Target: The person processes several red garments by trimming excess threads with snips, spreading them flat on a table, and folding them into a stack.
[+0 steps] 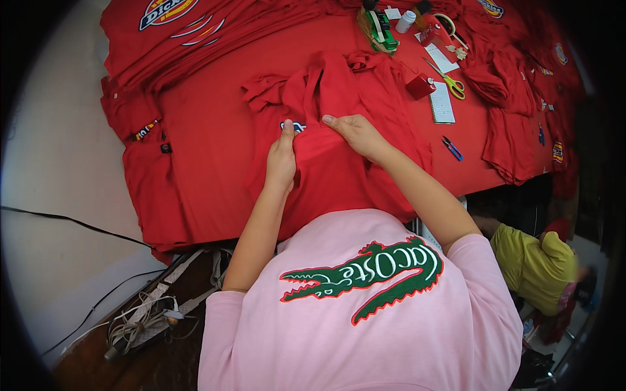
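Observation:
A red shirt (339, 176) with a small white and blue emblem lies bunched in front of me, its near part drawn toward my body. My left hand (282, 158) grips its cloth beside the emblem, thumb up on top and fingers mostly hidden. Just to the right, my right hand (355, 135) pinches the same shirt between its thumb and curled fingers. A taut fold of fabric runs between the two hands. The far part of the shirt rests in loose folds on the red-covered table (202, 150).
Red garments (225, 42) are layered at the far left, with more folded ones (512, 140) at the right. Yellow-handled scissors (454, 86), blue snips (452, 148), a notepad (441, 105) and a green tape dispenser (379, 31) lie between. Cables (140, 319) hang lower left; a person in yellow-green (538, 267) is lower right.

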